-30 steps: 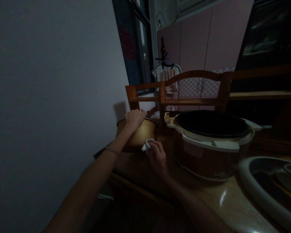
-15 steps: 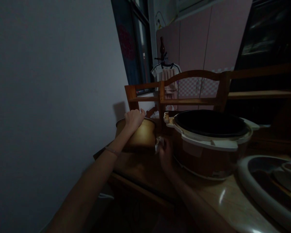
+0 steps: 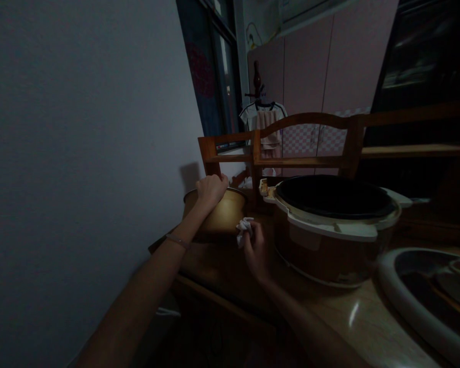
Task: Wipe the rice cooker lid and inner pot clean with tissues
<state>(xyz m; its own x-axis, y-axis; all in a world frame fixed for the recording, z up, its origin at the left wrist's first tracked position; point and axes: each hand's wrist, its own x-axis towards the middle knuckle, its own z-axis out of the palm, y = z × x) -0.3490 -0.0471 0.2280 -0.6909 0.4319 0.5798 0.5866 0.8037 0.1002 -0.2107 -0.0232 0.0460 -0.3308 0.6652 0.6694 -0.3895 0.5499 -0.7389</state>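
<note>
A gold-coloured inner pot stands upright on the wooden desk beside the wall. My left hand is closed over its near rim, with the fingertips hidden inside. My right hand pinches a crumpled white tissue close to the pot's right side; I cannot tell whether the tissue touches it. To the right of that hand sits a rice cooker body with its top uncovered and a dark interior.
A round lid lies at the right edge of the desk. Behind the cooker runs a wooden shelf rail. The pale wall rises along the left side. Clothes hang by the pink cabinet farther back.
My right hand has moved slightly left with the tissue, and the tissue shows more clearly in front of the pot's side. My left hand stays on the rim.
</note>
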